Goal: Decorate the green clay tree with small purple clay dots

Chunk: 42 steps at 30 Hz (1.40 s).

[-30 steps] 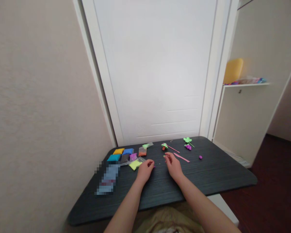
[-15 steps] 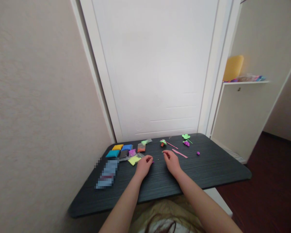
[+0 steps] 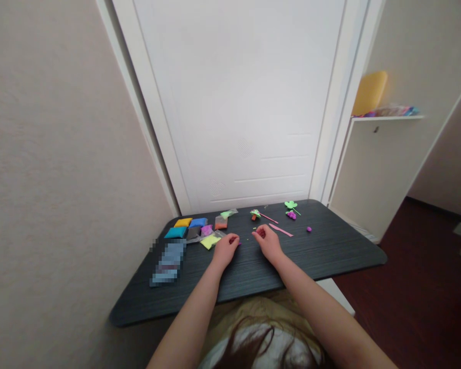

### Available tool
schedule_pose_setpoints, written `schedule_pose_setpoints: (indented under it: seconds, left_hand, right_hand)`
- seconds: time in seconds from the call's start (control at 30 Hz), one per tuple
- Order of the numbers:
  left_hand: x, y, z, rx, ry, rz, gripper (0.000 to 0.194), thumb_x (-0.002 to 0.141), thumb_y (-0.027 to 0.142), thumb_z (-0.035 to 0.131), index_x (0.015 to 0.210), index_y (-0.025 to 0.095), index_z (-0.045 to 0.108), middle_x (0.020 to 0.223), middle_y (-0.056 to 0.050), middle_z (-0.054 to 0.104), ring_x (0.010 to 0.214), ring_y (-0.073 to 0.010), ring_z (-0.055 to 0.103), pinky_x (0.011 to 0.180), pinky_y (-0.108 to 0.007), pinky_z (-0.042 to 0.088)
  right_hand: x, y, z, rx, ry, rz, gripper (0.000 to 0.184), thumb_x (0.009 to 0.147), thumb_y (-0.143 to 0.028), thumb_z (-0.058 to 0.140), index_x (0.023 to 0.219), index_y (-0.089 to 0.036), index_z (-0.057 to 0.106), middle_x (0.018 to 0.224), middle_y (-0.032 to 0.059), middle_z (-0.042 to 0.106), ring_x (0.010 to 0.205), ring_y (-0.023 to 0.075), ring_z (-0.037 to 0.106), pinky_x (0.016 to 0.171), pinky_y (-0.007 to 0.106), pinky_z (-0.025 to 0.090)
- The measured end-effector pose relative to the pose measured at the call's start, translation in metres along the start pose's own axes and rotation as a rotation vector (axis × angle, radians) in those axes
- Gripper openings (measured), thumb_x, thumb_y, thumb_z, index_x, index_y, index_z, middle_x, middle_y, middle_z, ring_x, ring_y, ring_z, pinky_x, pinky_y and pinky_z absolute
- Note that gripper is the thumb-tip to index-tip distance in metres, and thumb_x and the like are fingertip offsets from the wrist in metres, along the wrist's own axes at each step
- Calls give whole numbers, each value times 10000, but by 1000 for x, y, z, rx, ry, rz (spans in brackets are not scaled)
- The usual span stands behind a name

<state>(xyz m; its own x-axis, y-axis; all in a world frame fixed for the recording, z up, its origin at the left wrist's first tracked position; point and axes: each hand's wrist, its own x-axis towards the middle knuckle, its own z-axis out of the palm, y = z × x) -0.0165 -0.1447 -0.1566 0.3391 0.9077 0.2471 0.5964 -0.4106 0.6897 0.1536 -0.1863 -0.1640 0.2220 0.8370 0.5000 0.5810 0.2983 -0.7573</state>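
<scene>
Step at the fingertips: judged to be fine handwork with tiny coloured bits, hands apart, low over the dark table (image 3: 249,277).
Left hand (image 3: 225,249): thumb and forefinger drawn close, a purple bit (image 3: 239,244) showing at their tips; whether they clamp it, I cannot tell.
Right hand (image 3: 269,243): fingers curled, thumb near them; whether the tips meet or pinch anything is too small to tell.
Next move, as judged: calls for a light, exact fingertip touch, with the purple bit kept in sight.
Purple bit, place: at 8 o'clock from the gap between the hands, taking 12 as toward the white door (image 3: 238,102).
Purple bit, pointing: its visible part pokes out toward 3 o'clock; long axis hidden by the fingers.
Yellow-green bit (image 3: 254,228): near 1 o'clock, just beyond the right fingertips.
Pink knife (image 3: 280,230): lies flat near 2 o'clock, long axis from 10 to 4.
Purple ball (image 3: 309,229): near 3 o'clock, apart from the knife.
</scene>
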Motion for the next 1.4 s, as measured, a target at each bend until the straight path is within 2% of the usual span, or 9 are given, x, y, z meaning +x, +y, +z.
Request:
schedule_pose_setpoints:
  seconds: [0.43, 0.77, 1.07, 1.4]
  left_hand:
    - [-2, 6, -3, -17, -5, 0, 264, 815, 332, 452, 913, 111, 559, 887, -51, 592, 816, -143, 558, 763, -357, 445]
    - [-1, 7, -3, 17, -22, -25, 270, 819, 333, 444, 934, 114, 552, 900, -53, 584, 831, -149, 552, 770, -364, 440]
    - [-1, 5, -2, 25, -9, -4, 275, 816, 341, 449, 919, 113, 560, 891, -52, 594, 821, -146, 559, 769, -360, 443]
    - [-1, 3, -2, 32, -14, 15, 272, 819, 333, 444, 939, 113, 551, 899, -54, 586, 824, -146, 557, 766, -363, 447]
  right_hand:
    - [1, -1, 0, -16, -11, -21, 257, 825, -353, 451, 919, -130, 538, 851, 27, 571, 725, 110, 550, 664, 301, 469]
    - [2, -2, -2, -17, 16, -37, 252, 835, -333, 436, 966, -140, 532, 932, 44, 566, 806, 129, 550, 722, 333, 464]
    - [3, 0, -1, -28, -1, -34, 252, 825, -343, 454, 940, -134, 534, 881, 34, 569, 750, 116, 550, 678, 309, 469]
    - [2, -5, -6, -42, 13, -78, 243, 835, -328, 439, 955, -141, 539, 942, 46, 568, 824, 133, 549, 737, 340, 461]
